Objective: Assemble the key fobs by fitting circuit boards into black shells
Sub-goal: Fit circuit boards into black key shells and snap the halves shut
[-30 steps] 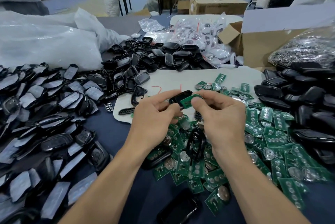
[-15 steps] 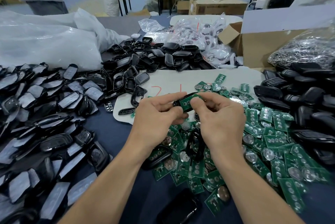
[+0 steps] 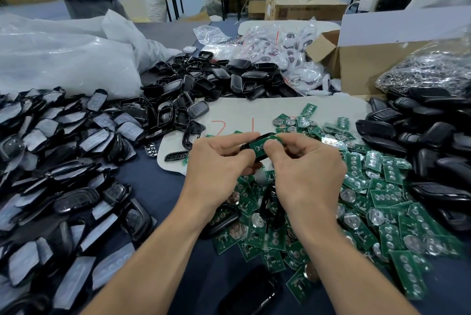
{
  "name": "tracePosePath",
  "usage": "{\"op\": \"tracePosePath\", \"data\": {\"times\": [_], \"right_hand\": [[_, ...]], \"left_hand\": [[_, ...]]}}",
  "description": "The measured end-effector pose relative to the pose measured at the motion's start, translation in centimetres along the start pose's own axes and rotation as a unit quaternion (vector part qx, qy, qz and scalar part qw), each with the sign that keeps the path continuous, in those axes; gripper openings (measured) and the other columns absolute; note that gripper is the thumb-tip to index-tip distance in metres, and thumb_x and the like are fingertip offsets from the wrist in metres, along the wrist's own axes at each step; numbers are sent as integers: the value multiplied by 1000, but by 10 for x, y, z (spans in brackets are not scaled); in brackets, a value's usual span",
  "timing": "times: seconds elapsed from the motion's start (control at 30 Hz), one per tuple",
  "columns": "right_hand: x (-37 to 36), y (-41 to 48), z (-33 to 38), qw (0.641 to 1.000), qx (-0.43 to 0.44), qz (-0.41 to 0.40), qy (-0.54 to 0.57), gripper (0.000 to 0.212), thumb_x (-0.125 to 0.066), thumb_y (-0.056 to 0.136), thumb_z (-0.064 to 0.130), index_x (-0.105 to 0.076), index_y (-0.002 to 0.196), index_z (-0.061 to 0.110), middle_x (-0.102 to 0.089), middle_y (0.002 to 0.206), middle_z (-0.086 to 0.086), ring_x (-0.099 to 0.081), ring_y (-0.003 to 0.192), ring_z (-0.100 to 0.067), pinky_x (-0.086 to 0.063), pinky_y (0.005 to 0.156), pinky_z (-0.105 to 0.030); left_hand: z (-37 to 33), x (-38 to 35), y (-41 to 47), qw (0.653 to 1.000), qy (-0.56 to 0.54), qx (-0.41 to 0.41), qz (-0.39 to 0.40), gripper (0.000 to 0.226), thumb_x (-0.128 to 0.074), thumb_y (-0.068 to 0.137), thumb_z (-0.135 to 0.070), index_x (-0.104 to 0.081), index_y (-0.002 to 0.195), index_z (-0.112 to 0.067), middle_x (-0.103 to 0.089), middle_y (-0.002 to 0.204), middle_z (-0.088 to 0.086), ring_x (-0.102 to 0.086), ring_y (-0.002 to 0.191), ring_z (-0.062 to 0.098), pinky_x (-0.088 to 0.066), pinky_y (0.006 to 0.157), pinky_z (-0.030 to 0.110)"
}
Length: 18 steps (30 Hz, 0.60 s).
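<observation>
Circuit board point(image 3: 258, 146) seemingly in shell point(image 3: 245, 147); left hand point(image 3: 216, 164), right hand point(image 3: 305, 169) curled round both.

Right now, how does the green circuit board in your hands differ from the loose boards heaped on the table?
The held circuit board sits in a black shell; the heaped boards lie bare. The held circuit board is pinched between the left hand and right hand above the table; the heaped boards rest overlapping on it, some showing round silver discs. Both are green.
</observation>
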State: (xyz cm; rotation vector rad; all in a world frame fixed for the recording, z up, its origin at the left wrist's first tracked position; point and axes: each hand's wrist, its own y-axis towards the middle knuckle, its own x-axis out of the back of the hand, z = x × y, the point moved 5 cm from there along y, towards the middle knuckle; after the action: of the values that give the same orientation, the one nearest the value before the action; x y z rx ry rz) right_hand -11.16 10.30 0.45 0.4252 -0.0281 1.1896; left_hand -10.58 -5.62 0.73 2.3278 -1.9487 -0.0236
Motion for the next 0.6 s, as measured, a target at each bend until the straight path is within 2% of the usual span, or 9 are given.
{"op": "tracePosePath", "data": {"times": [0.07, 0.17, 0.23, 0.3, 0.37, 0.47, 0.6], "right_hand": [[-1, -2, 4, 1000, 10, 6, -10, 6, -86, 82, 32, -80, 84, 31, -66, 63, 32, -63, 66, 16, -46, 65, 0], [-2, -6, 16, 998, 38, 18, -38, 32, -85, 82, 35, -62, 63, 49, -59, 74, 48, -63, 67, 16, -46, 64, -2], [-2, -7, 20, 997, 43, 19, -55, 39, -86, 80, 38, -57, 59, 52, -57, 74, 51, -63, 70, 16, -47, 67, -3], [-2, -7, 20, 997, 47, 8, -53, 36, -88, 77, 37, -59, 62, 52, -57, 70, 50, -62, 70, 18, -45, 65, 0], [-1, -7, 17, 998, 49, -5, -49, 33, -89, 75, 39, -60, 65, 51, -64, 65, 35, -61, 70, 18, -44, 62, 0], [0, -5, 11, 999, 28, -3, -39, 24, -89, 73, 43, -67, 79, 35, -66, 59, 19, -65, 61, 9, -48, 56, -9], [-2, -2, 6, 1000, 10, 22, -17, 27, -87, 73, 44, -68, 87, 32, -68, 64, 24, -63, 52, 2, -46, 56, -9]], "left_hand": [[0, 1, -1, 1000, 13, -7, -11, 31, -77, 81, -14, -83, 96, -39, -81, 82, -3, -78, 71, 17, -63, 69, 29], [1, 4, -1, 999, 10, -8, -30, 34, -80, 86, -6, -83, 89, -40, -81, 79, 0, -77, 67, 17, -62, 65, 27], [1, 5, 0, 999, 0, -2, -33, 34, -79, 86, -1, -84, 87, -35, -80, 77, 3, -76, 63, 16, -60, 62, 24], [0, 5, 0, 999, -3, 1, -35, 33, -78, 86, 1, -83, 89, -31, -80, 76, 4, -75, 62, 16, -60, 61, 23], [0, 5, 0, 999, -3, 1, -42, 32, -79, 86, 1, -83, 90, -30, -80, 75, 5, -75, 61, 16, -60, 61, 23], [1, 5, 0, 998, -4, 1, -55, 37, -79, 84, 3, -83, 83, -33, -79, 73, 5, -74, 59, 17, -59, 59, 22], [-1, 6, 0, 998, -8, -1, -64, 37, -78, 84, 6, -83, 84, -31, -79, 72, 7, -74, 58, 19, -60, 59, 24]]}}
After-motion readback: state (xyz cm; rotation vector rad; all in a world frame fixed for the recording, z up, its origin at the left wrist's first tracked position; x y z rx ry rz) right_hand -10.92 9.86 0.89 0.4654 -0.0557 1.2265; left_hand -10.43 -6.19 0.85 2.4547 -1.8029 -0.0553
